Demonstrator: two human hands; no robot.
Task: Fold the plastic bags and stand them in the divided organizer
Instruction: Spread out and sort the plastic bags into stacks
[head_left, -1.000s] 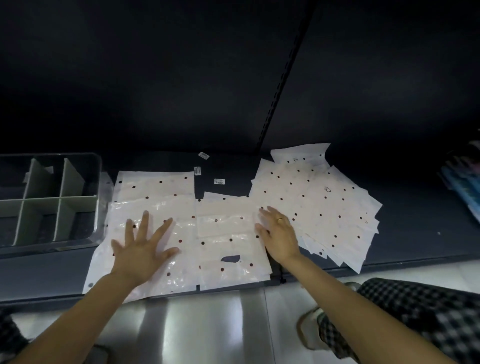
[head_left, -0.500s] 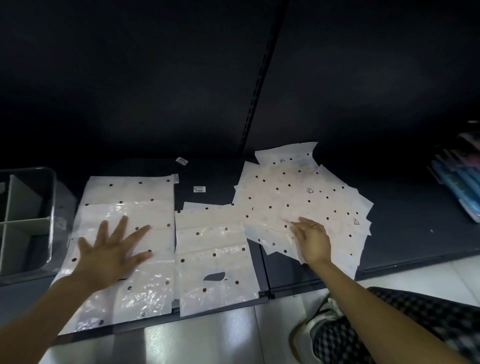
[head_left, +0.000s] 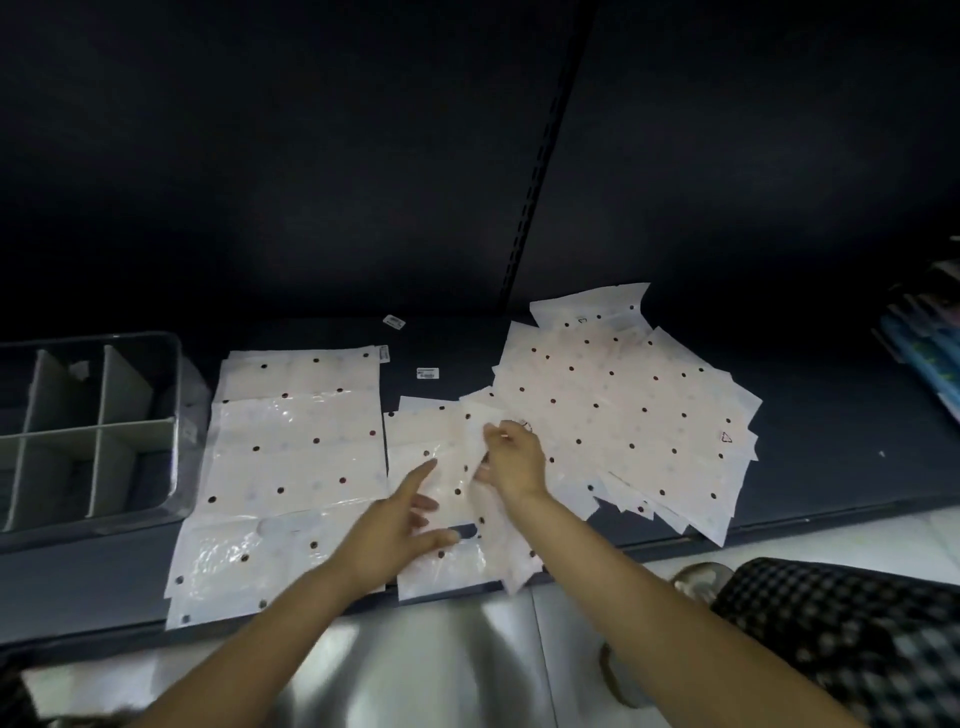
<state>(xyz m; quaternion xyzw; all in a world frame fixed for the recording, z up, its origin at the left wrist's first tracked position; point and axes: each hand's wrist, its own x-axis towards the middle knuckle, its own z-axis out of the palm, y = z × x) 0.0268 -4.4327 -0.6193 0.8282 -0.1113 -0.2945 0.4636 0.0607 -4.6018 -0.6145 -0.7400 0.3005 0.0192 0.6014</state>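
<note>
Two bare hands work over a dark, matte shelf (head_left: 831, 467) strewn with thin, glossy plastic bags, pale and translucent with small dark dots. The right hand (head_left: 511, 462) pinches the upper edge of one dotted bag (head_left: 493, 540), its fingers curled on the film so that the sheet hangs crumpled and tilted under the wrist. The left hand (head_left: 395, 530) lies just to the left of it, fingers straight and spread, resting flat on the middle bag (head_left: 431, 457), a rectangular sheet with a slot-shaped handle cutout near its lower edge. Further left of the left hand lies a larger spread of bags (head_left: 296, 457), flat and wrinkled, catching glare; how many sheets overlap there cannot be told. To the right of the right hand sits one loose fanned heap of bags (head_left: 634, 410), many sheets deep, too overlapped to count, corners jutting out at angles. Far left of both hands stands one divided organizer (head_left: 176, 415), a clear, rigid bin with grey flat partitions crossing inside it; four compartments show fully, and more run out of view. Three small white labels (head_left: 427, 372) lie on the shelf beyond the hands. Below the right forearm a black-and-white checked garment (head_left: 841, 644) shows.
</note>
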